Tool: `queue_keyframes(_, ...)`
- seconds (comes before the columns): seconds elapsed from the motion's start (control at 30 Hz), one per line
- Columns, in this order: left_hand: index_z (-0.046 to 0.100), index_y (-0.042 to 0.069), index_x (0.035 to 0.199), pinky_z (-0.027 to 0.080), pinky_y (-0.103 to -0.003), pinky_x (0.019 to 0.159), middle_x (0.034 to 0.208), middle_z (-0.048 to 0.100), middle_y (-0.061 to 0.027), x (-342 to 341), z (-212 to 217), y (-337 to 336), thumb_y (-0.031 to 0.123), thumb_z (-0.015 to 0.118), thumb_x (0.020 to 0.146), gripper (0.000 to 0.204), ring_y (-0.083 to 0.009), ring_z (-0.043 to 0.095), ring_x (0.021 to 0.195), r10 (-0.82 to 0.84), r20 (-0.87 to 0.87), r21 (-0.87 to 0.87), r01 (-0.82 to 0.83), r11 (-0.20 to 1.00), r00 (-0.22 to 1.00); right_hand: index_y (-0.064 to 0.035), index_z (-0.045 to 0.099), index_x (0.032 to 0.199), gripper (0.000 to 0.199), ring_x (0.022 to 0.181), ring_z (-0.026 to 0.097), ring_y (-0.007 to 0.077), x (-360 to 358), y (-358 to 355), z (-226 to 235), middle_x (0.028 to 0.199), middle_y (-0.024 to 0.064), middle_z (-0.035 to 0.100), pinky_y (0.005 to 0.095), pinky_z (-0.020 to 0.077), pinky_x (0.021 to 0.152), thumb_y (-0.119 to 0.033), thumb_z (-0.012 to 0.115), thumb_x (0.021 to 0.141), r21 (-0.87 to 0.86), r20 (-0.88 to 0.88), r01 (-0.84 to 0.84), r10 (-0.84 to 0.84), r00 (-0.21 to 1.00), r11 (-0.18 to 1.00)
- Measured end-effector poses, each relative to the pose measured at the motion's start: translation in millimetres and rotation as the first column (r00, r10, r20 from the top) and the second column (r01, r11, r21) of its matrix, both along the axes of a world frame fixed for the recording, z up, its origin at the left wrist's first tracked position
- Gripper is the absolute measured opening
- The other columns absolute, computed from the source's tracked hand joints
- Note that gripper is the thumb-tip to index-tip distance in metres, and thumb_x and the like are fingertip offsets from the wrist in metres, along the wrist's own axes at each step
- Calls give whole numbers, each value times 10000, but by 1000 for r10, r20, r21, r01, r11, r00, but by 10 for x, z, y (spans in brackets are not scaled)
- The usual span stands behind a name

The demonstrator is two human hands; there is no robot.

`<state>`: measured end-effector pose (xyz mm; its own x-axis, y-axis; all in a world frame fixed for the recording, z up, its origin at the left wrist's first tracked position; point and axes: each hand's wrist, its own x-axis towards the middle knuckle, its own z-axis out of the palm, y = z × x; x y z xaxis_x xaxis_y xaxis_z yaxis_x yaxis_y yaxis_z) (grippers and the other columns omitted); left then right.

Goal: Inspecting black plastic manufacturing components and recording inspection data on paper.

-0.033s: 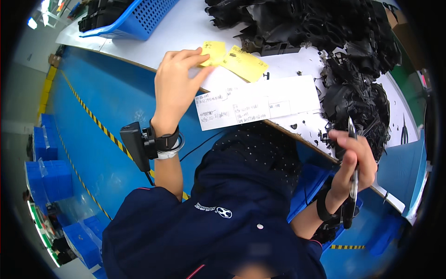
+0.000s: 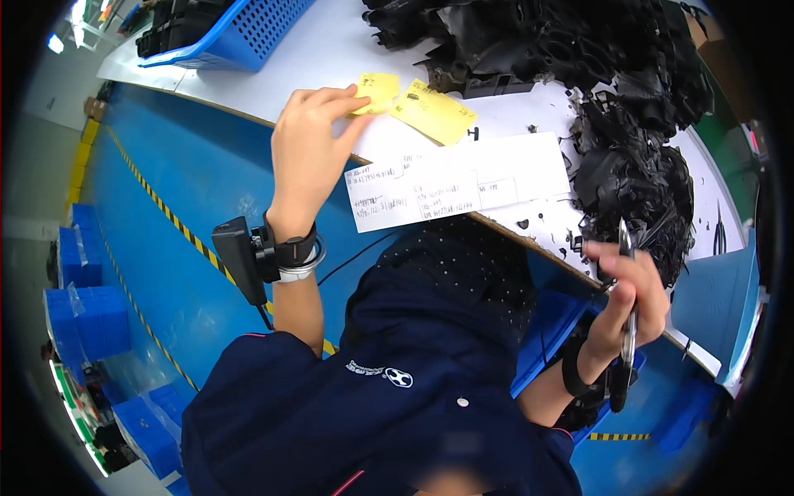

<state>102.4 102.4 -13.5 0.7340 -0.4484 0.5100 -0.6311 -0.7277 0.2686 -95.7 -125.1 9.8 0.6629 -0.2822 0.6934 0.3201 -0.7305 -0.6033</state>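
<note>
My left hand (image 2: pixel 313 149) rests at the table's near edge, thumb and forefinger apart. Its fingertips touch a small yellow note (image 2: pixel 378 89) with handwriting. Just right of that lies a larger yellow note (image 2: pixel 434 114). A long white sheet of handwritten paper (image 2: pixel 455 182) overhangs the front edge. At the right, my right hand (image 2: pixel 637 289) is closed around a slim silver tool with a black lower end (image 2: pixel 626 335); its exact kind is unclear. It is held upright, beside a heap of black plastic scraps (image 2: pixel 633 194).
Large black moulded parts (image 2: pixel 529 41) cover the back of the white table (image 2: pixel 306 62). A blue perforated basket (image 2: pixel 248 37) stands at the far left, a light blue bin (image 2: pixel 715 306) at the right. Pliers (image 2: pixel 719 231) lie near that bin. Blue boxes (image 2: pixel 87 326) sit on the floor.
My right hand and its tool have shifted slightly downward. The left hand has moved a touch to the left, still at the small yellow note.
</note>
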Motion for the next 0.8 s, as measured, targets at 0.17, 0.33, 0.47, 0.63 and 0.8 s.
queue_keyframes(0.17,668,94,791,446,-287,674,866,624,-29,52,68,16,-17,585,648,199,-200,554,782,-76,93,-232,96,968,993,-33,614,708,333,507,596,197,-307,183,-197,623,104,616,255,476,473,-353,567,789,122,-87,-342,354,931,932)
queue_keyframes(0.33,678,98,823,442,-286,716,901,614,-46,-12,177,-157,-39,562,648,250,-210,556,811,-379,10,-272,368,889,925,-43,576,742,132,775,620,248,-475,355,-889,885,99,630,336,513,712,-67,654,638,-6,-463,-349,307,831,937)
queue_keyframes(0.47,682,116,872,430,-297,780,986,593,-85,173,41,-279,-47,526,670,303,-224,534,917,-558,-38,-101,552,828,829,-32,402,897,300,983,514,362,-698,355,-1413,1117,121,543,423,346,959,-165,621,741,72,-717,-202,192,670,977)
queue_keyframes(0.63,671,131,915,377,-325,872,1119,526,-125,152,6,-236,82,588,652,280,-260,464,1041,-481,-92,14,484,875,872,-8,398,907,246,1027,438,427,-790,204,-1638,1081,212,501,459,269,990,-111,577,773,-181,-672,173,-250,697,968)
queue_keyframes(0.8,649,103,916,330,-333,921,1200,472,-138,180,-7,-225,221,651,635,306,-279,418,1101,-477,-140,-14,480,877,868,-12,409,909,362,1006,470,405,-814,188,-1685,1011,198,527,450,278,981,-162,669,708,107,-681,270,-127,721,957)
